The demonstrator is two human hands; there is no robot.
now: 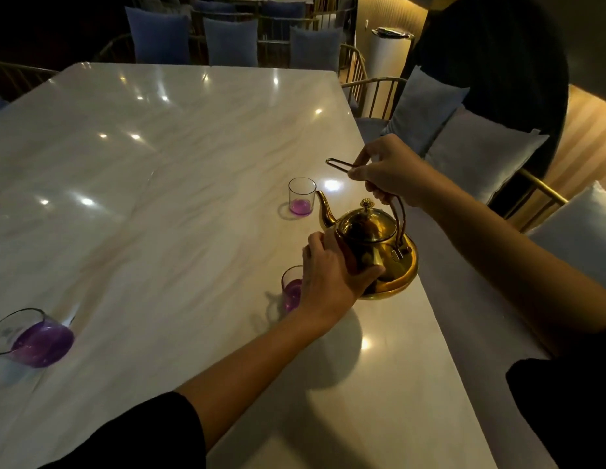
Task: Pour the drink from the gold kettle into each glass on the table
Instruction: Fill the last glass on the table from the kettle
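The gold kettle [372, 242] hangs just above the white marble table [159, 184] near its right edge, lid on, spout aimed at the far glass. My right hand [389, 170] grips its wire handle from above. My left hand [332, 275] cups the kettle's body on the near left side. The far glass [301, 197] stands just beyond the spout with a little purple drink at the bottom. A second glass [290, 289] with purple drink stands behind my left hand, partly hidden. A third glass [31, 338], about half full of purple drink, stands at the table's near left.
Gold-framed chairs with grey-blue cushions [477, 160] line the table's right side, and more chairs [227, 42] stand beyond the far end. A white cylindrical bin [388, 59] stands at the back right. The table's right edge runs close under the kettle.
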